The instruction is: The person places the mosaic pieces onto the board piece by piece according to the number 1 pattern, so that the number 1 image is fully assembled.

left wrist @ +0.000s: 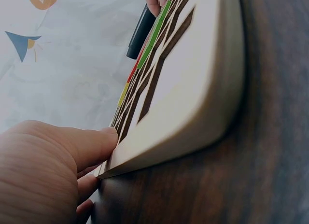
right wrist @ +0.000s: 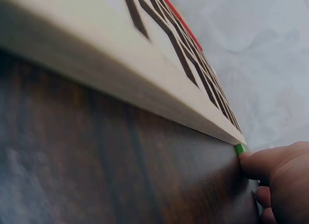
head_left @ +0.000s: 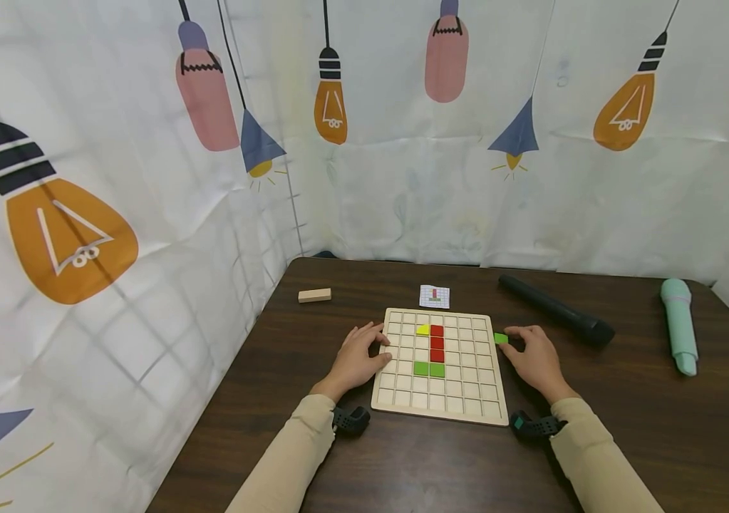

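A square wooden grid board [head_left: 396, 396] lies on the dark table, with red tiles [head_left: 437, 342] in a column, a yellow tile [head_left: 423, 330] beside the top one and two green tiles [head_left: 429, 369] below. My left hand [head_left: 356, 356] holds the board's left edge; in the left wrist view the thumb [left wrist: 104, 143] lies on its border and the other fingers are lower at its side. My right hand [head_left: 536, 358] pinches a loose green tile [head_left: 500, 338] just off the board's right edge. The right wrist view shows that tile [right wrist: 240, 148] low beside the board's side, thumb against it.
Behind the board lies a small card [head_left: 435, 296] printed with a coloured grid pattern. A wooden block [head_left: 315, 295] is at the back left. To the right lie a black microphone-like object [head_left: 556, 310] and a mint-green one [head_left: 680, 324]. Patterned white curtains [head_left: 402, 192] surround the table.
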The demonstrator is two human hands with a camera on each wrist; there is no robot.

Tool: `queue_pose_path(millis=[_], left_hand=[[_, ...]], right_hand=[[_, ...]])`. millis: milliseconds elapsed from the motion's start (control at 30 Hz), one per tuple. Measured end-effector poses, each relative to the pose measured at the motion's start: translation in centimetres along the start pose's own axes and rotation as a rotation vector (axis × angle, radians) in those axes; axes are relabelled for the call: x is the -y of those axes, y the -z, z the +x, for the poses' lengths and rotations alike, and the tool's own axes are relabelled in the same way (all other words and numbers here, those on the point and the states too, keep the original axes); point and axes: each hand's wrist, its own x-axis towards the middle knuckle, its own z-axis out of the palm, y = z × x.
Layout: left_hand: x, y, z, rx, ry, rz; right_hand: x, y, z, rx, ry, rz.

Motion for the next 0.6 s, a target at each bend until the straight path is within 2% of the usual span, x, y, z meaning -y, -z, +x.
queue_pose_path(millis=[200,600], left_hand=[[0.18,-0.17,0.14,0.001,0.018,0.008],[0.07,-0.12,0.03,0.001,0.007,0.011]], right_hand=[[-0.13,-0.1,-0.01,-0.01,0.001,0.003],[-0.43,-0.15,-0.57,-0.119,0.057,-0.01]])
